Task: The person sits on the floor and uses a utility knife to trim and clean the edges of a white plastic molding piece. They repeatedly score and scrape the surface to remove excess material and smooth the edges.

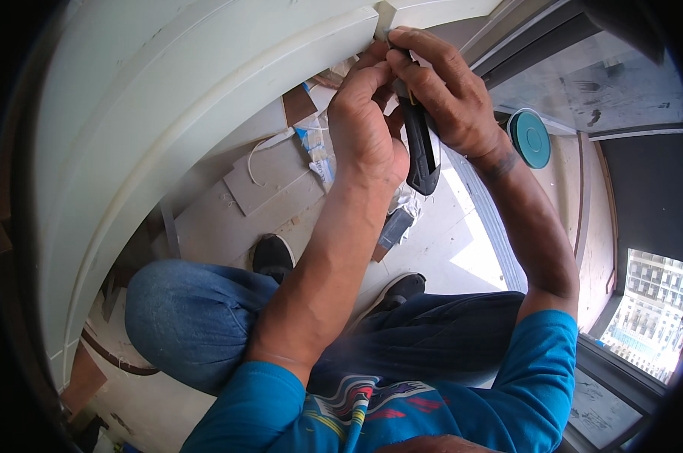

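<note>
A black utility knife (420,155) hangs from my right hand (462,98), its handle end pointing down toward me. The right thumb and fingers are closed around its upper part, just below the end of a pale panel (296,64). My left hand (363,124) is right beside it, with curled fingers pinched together close to the knife's upper end. Whatever the left fingertips hold is hidden behind the hands. At the top, a notch (384,16) in the pale panelling sits just above my fingertips.
A round teal lid or container (530,138) stands at the right by the window frame. On the floor lie a flat grey board (270,181), a torn blue-and-white wrapper (317,155) and a dark block (394,228). My bent knees are below my arms.
</note>
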### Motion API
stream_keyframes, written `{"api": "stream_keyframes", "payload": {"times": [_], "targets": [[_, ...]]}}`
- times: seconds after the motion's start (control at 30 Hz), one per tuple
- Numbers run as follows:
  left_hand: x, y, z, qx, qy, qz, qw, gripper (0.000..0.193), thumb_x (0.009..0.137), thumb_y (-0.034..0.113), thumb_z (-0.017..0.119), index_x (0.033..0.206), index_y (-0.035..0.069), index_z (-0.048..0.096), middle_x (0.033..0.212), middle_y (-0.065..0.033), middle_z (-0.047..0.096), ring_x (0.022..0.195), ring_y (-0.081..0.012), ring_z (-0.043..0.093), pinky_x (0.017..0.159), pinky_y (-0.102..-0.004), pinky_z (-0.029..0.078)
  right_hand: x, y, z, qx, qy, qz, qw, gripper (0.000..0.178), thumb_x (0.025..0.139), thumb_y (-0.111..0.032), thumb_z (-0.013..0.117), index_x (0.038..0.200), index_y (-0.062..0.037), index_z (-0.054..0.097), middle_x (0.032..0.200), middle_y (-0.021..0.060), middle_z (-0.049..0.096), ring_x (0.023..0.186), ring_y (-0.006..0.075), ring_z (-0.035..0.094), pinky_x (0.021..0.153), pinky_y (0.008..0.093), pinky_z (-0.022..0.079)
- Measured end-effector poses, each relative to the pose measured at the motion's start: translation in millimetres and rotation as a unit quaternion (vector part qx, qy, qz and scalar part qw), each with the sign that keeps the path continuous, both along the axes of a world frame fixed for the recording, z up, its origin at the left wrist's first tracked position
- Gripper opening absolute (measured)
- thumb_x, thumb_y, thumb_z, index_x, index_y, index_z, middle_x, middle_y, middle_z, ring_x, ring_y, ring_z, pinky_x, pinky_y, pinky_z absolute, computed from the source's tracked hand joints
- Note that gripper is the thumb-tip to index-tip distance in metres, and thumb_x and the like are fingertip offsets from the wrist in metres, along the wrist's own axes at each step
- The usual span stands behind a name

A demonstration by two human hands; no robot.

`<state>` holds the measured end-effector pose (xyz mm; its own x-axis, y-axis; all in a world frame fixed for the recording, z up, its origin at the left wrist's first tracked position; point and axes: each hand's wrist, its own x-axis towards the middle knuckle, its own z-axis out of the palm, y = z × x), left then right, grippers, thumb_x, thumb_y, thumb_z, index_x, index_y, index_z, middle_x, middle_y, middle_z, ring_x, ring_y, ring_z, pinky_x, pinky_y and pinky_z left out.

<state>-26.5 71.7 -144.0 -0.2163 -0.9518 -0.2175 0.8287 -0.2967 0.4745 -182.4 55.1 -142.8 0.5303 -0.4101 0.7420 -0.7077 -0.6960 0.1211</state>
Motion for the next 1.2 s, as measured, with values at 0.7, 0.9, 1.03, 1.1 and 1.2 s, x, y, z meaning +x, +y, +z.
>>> {"api": "stream_keyframes", "payload": {"times": [0.7, 0.9, 1.03, 1.1, 1.2], "targets": [[3, -5, -14, 0.006, -0.016, -0.017, 1.0, 0.04, 0.095, 0.024, 0.066, 0.133, 0.013, 0.077, 0.129, 0.003, 0.07, 0.121, -0.0126, 0.057, 0.109, -0.0379, 0.042, 0, -5, 13, -0.045, -0.008, -0.001, 0.999, 0.047, 0.081, -0.004, 0.088, 0.126, -0.0054, 0.074, 0.139, 0.0118, 0.071, 0.122, 0.03, 0.076, 0.09, 0.0356, 0.069], [3, -3, -8, 0.019, -0.025, -0.007, 0.999, 0.044, 0.094, 0.022, 0.064, 0.135, 0.011, 0.076, 0.131, 0.002, 0.069, 0.123, -0.0131, 0.057, 0.11, -0.0381, 0.042, 1, -7, 12, -0.042, -0.017, 0.01, 0.999, 0.044, 0.083, -0.004, 0.086, 0.126, -0.006, 0.074, 0.14, 0.0116, 0.071, 0.122, 0.0302, 0.075, 0.091, 0.0353, 0.069], [3, -4, -11, 0.012, -0.024, -0.009, 1.0, 0.045, 0.094, 0.022, 0.064, 0.136, 0.011, 0.075, 0.133, 0.0007, 0.068, 0.124, -0.0139, 0.057, 0.112, -0.039, 0.042, -1, -9, 9, -0.043, -0.023, 0.022, 0.999, 0.044, 0.083, -0.004, 0.085, 0.126, -0.0056, 0.073, 0.139, 0.0121, 0.071, 0.121, 0.0312, 0.075, 0.09, 0.0356, 0.068], [3, -3, -11, 0.008, -0.028, -0.007, 1.0, 0.045, 0.095, 0.022, 0.064, 0.137, 0.01, 0.075, 0.134, 0.0, 0.068, 0.126, -0.0146, 0.057, 0.113, -0.04, 0.042, -2, -10, 8, -0.034, -0.021, 0.027, 0.999, 0.044, 0.083, -0.005, 0.085, 0.126, -0.0056, 0.073, 0.139, 0.0123, 0.071, 0.121, 0.0315, 0.075, 0.09, 0.0362, 0.068], [3, -3, -8, 0.005, -0.03, 0.003, 1.0, 0.047, 0.096, 0.022, 0.063, 0.14, 0.009, 0.073, 0.136, -0.0029, 0.068, 0.128, -0.0165, 0.058, 0.115, -0.0417, 0.043, -2, -7, 6, -0.009, -0.011, 0.023, 1.0, 0.042, 0.084, -0.006, 0.085, 0.125, -0.0056, 0.073, 0.138, 0.0128, 0.07, 0.122, 0.032, 0.075, 0.091, 0.0376, 0.068]]}}
